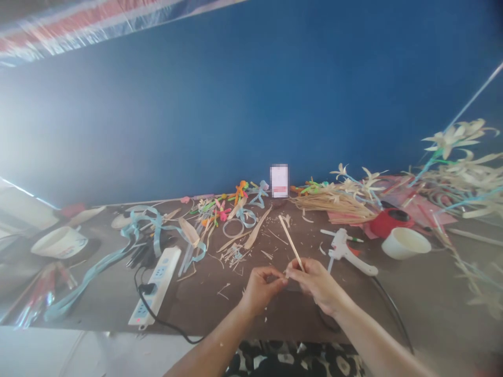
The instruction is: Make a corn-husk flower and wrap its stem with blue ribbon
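Low over the front of the brown table [220, 314], my two hands meet at the fingertips. A thin pale stick [291, 241] slants up and away from my right hand [316, 285], whose fingers are closed round its near end. Thumb and index finger of my left hand [262, 288] pinch together beside the right fingertips. Whatever sits between them is too small to make out. To the right of my right hand, a white glue gun [348, 254] rests on the table with its nozzle pointing away.
A white power strip [155, 285] with a plugged-in black cable lies left. Pale blue ribbon [98, 272], dried leaf pieces [257, 230] and colourful pipe cleaners [220, 212] are scattered behind. At right stand a white cup [406, 243], a red container [389, 222] and pale artificial flowers [451, 139].
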Action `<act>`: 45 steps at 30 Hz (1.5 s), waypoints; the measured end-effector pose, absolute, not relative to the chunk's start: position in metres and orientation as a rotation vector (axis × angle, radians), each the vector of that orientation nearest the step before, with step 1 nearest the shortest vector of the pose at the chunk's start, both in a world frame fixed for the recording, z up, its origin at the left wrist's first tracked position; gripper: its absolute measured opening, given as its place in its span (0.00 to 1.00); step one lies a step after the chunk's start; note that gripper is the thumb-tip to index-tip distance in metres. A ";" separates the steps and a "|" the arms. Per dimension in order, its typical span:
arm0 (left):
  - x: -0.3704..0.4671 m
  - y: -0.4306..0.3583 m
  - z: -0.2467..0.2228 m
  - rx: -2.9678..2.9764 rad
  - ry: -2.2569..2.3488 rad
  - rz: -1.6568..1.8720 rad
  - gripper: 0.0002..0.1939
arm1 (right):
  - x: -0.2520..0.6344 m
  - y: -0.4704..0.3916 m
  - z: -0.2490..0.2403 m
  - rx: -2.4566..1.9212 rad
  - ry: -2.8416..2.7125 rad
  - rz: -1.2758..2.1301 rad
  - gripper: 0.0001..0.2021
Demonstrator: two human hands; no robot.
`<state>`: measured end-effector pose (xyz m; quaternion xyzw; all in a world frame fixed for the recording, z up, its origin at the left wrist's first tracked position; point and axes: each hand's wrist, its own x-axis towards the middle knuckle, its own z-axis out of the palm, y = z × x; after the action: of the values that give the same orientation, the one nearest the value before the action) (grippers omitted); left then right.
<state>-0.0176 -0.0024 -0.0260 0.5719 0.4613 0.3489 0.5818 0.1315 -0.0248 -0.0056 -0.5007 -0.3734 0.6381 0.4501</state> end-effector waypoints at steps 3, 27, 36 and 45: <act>-0.019 -0.001 -0.032 1.460 1.090 0.786 0.09 | 0.137 -0.023 -0.017 -1.234 -0.872 1.679 0.10; -0.035 0.034 -0.039 1.900 1.291 0.666 0.08 | 0.249 0.069 0.001 -2.349 -1.914 0.575 0.11; -0.047 0.049 -0.042 2.139 1.356 0.601 0.08 | 0.213 0.044 -0.029 -2.503 -2.025 0.518 0.11; -0.045 0.062 -0.040 2.434 1.424 0.446 0.13 | 0.216 0.066 -0.028 -2.322 -1.991 0.526 0.12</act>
<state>-0.0448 0.0616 -0.0402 0.8438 0.4936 0.1547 0.1426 0.2155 0.0663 -0.0283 -0.7481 -0.6413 0.1694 0.0191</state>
